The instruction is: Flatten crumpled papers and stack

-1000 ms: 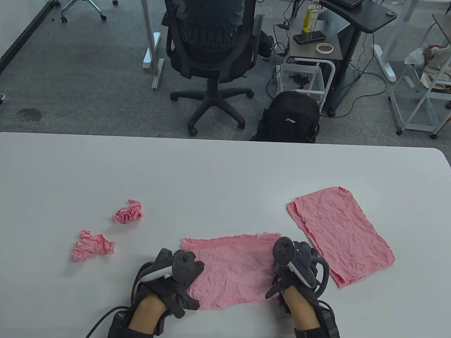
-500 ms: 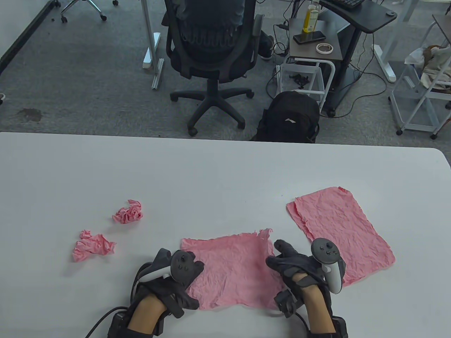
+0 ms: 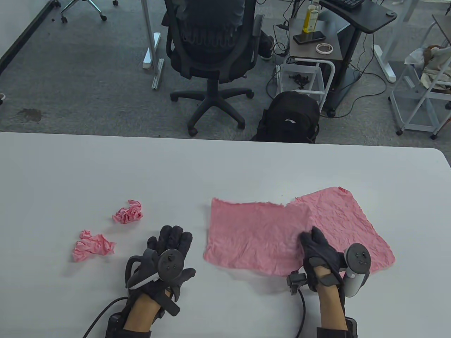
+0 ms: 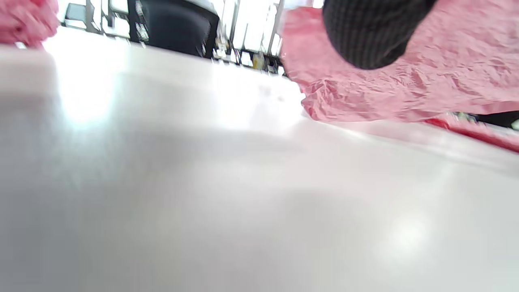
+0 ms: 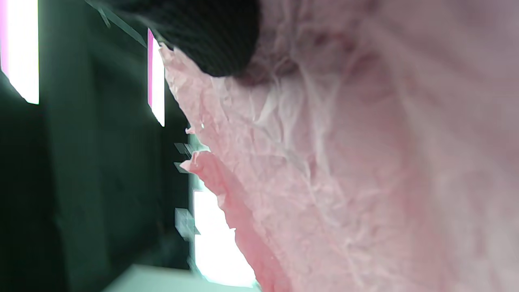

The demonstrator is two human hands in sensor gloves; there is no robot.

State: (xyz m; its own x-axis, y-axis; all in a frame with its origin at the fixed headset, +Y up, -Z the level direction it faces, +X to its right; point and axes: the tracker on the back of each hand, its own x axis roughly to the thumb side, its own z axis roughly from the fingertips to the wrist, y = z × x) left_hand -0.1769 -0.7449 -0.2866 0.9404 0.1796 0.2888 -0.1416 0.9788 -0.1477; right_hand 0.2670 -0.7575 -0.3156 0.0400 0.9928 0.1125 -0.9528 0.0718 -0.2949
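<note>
- I see my right hand [image 3: 319,255] in its dark sensor glove at the lower right of the table view, gripping the near right part of a flattened, wrinkled pink paper sheet [image 3: 255,236].
- That sheet sits right of centre in the table view, its long axis running left to right with a slight tilt, the left end pointing toward the frame's middle. A soft shadow lies under its near edge, so that edge looks lifted off the white table [image 3: 218,169].
- The sheet's right end overlaps the stack of flattened pink papers [image 3: 352,225] at the right of the frame. The stack's long axis runs diagonally, from upper left down to lower right.
- In the right wrist view a gloved fingertip [image 5: 211,36] at the top presses against creased pink paper [image 5: 344,162] that fills most of the frame.
- My left hand [image 3: 167,258] lies flat at the lower left of centre, fingers spread and pointing toward the top of the frame, holding nothing, palm on bare table.
- In the left wrist view a gloved fingertip [image 4: 371,32] hangs from the top edge in front of the pink sheet [image 4: 405,89], which sits at the upper right.
- Two crumpled pink paper balls rest well apart from the sheet at the left: one farther up [image 3: 128,212], one nearer the bottom [image 3: 92,245].
</note>
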